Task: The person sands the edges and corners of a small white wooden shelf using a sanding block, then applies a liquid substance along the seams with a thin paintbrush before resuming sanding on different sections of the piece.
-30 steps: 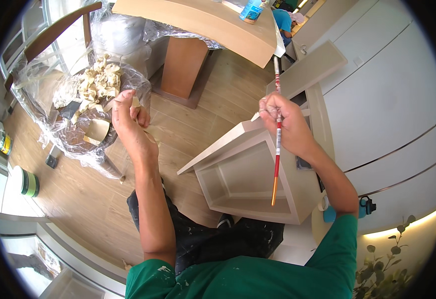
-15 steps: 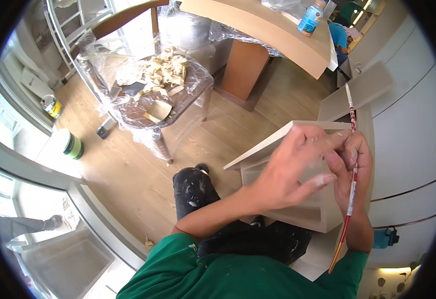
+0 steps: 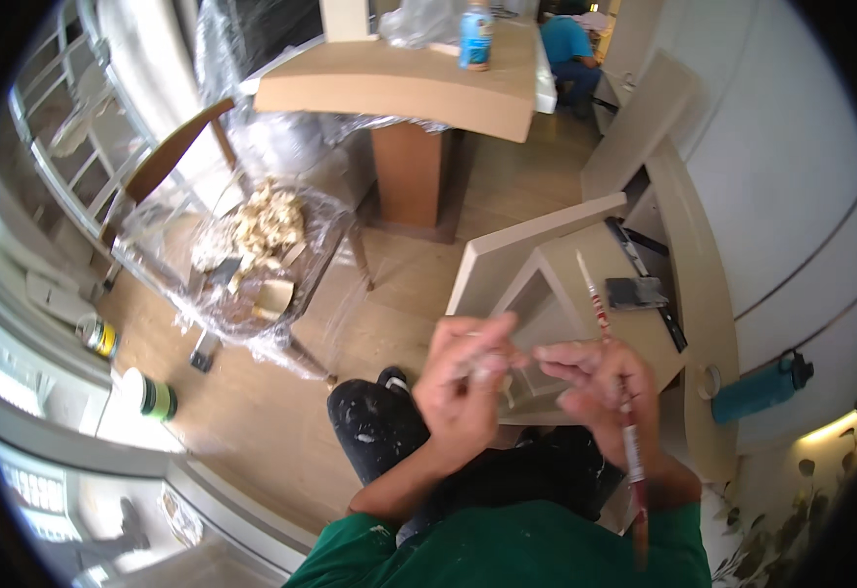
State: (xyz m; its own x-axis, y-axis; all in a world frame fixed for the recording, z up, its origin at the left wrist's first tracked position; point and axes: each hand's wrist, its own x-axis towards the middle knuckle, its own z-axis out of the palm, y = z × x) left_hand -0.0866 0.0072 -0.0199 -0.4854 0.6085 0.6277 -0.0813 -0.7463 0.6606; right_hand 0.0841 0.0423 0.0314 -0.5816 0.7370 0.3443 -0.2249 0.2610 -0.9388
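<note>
My right hand (image 3: 612,387) holds a slim paintbrush (image 3: 600,312) with a red and white handle, its pale tip pointing away from me. Close by on the left, my left hand (image 3: 461,382) has its thumb and fingers drawn together; anything between them is too small to make out. The fingertips of both hands nearly meet. Below and beyond them stands a pale cabinet (image 3: 546,284) with a raised panel (image 3: 507,240) at its far left side. On its top, right of the brush, lie a dark flat block (image 3: 636,293) and black strips (image 3: 634,247).
At left, a plastic-wrapped chair (image 3: 330,274) bears crumpled tape scraps (image 3: 269,227). A cardboard-covered table (image 3: 389,93) carries a blue bottle (image 3: 475,41). Paint cans (image 3: 157,400) and a stepladder (image 3: 75,181) stand left. A teal flask (image 3: 759,394) lies right. A person (image 3: 570,54) crouches far off.
My view has swung right, uncovering the cabinet top and flask. My hands have drawn apart; the left moved off the right and its fingers curled in. The brush stays in my right hand.
</note>
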